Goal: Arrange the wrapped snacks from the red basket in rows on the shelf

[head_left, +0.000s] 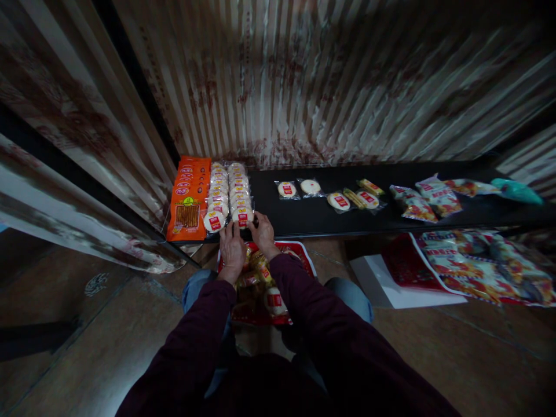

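Two rows of round white cakes in clear wrappers with red labels (228,191) lie at the left end of a low black shelf (313,217). Both my hands reach to the front of these rows. My left hand (231,250) has its fingers curled at the shelf edge below the front cake of the left row (214,220). My right hand (262,231) pinches the front cake of the right row (242,216). Between my knees sits a red bag (264,286) holding more wrapped snacks.
Orange snack packs (189,197) are stacked left of the cakes. Loose wrapped cakes (310,186) and other snack packets (428,200) lie further right on the shelf. A white box (382,286) and printed red bags (478,263) lie on the floor at right. Corrugated wall behind.
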